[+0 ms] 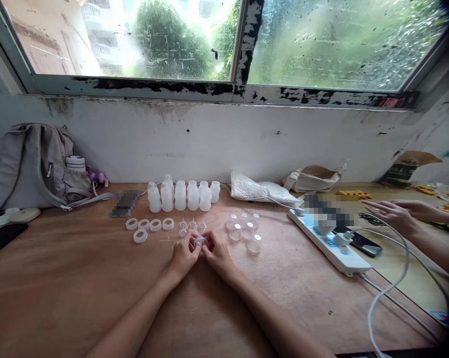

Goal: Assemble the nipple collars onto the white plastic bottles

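Observation:
My left hand (186, 252) and my right hand (217, 251) meet over the table, fingers pinched around a small translucent bottle part (200, 241). The fingers cover much of it, so its exact shape is unclear. Just beyond stand several clear bottle nipples (192, 223), some partly hidden by my hands. To the left lie several white screw rings (155, 225). Several clear round caps (253, 244) with white dots on top sit to the right of my right hand. Behind the nipples, frosted baby bottles (180, 196) without lids stand in rows.
A white power strip (332, 246) with plugs and looping cables (406, 258) lies at right. Beyond it are a dark phone (364, 244) and another person's hands (396, 216). A white plastic package (259, 189), a beige bag (312, 176) and a grey backpack (34, 166) line the wall.

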The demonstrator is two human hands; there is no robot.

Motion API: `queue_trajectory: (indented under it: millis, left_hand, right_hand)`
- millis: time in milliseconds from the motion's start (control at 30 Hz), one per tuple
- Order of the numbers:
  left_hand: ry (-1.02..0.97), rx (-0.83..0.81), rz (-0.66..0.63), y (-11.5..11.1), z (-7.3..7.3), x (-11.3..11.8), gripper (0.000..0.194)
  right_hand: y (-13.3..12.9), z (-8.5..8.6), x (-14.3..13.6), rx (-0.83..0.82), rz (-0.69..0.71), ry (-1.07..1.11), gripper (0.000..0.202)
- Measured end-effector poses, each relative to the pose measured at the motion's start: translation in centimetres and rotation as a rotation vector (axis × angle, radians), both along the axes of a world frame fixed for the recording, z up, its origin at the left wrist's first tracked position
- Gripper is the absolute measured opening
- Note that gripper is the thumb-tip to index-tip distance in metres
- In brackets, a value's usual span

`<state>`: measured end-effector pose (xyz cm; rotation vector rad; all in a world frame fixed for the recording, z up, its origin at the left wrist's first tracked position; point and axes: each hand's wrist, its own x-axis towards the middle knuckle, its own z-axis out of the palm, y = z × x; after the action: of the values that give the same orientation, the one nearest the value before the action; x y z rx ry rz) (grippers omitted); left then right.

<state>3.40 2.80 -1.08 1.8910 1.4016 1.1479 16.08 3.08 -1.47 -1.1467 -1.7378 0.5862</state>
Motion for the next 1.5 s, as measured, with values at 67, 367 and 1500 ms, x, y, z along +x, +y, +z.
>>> queue_trajectory:
  millis: [67,367,1500]
  left_hand:
    - [-0.009,0.013,0.002,-0.1,0.2,0.0,0.011]
    - [-0.265,-0.108,-0.1,0.4,-0.1,-0.4,0.018]
    - [-0.264,-0.174,-0.26,1.0,1.0,-1.5,0.027]
  right_hand:
    - [-0.1,0.1,0.0,0.013,0.0,0.001,0.012]
    - [0.0,0.7,0.3,-0.326,0.187,0.479,0.029]
    - [0.1,1.5,1.3,-0.153,0.132,0.298,0.016]
